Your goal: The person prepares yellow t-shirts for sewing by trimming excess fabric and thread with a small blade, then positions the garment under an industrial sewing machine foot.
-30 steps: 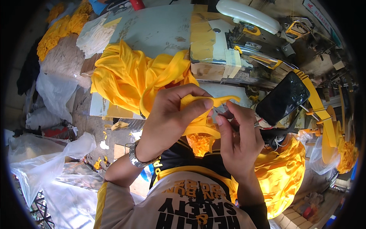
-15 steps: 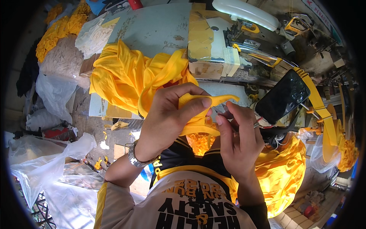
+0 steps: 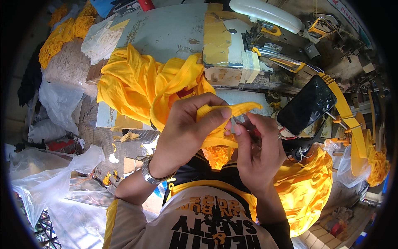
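At far left, clear plastic sheeting (image 3: 54,170) in loose folds below a pale cloth stack (image 3: 68,62) and a yellow bundle (image 3: 62,39), all well apart from the hands. Next along, on the near part of the grey desk (image 3: 166,27), a rumpled heap of yellow cloth (image 3: 128,79), probably placed there for easy reach, though covering much of the surface on that side. Nearer the body, the left hand (image 3: 184,126), closed in a firm pinch, thumb flat on a folded piece of yellow ribbed fabric (image 3: 245,108); apparently gripped so to steady the edge, with the narrow free end pointing rightward and the lower part hanging down, between the hands and in front of the desk. Just beside that, the right hand (image 3: 261,149), nearly closed, thumb and fingers around a small grey tool (image 3: 233,125), perhaps snips, seemingly pinched close to the tip for fine control; mostly hidden by the fingers, so impossible to tell whether touching the fabric. Beyond, a long white casing (image 3: 265,16) above metal machinery (image 3: 273,49). Farther right, a dark phone (image 3: 306,106) on a mount, blocking part of the view behind, with draped yellow material (image 3: 306,186) below. At far right, a hanging yellow band (image 3: 347,112).
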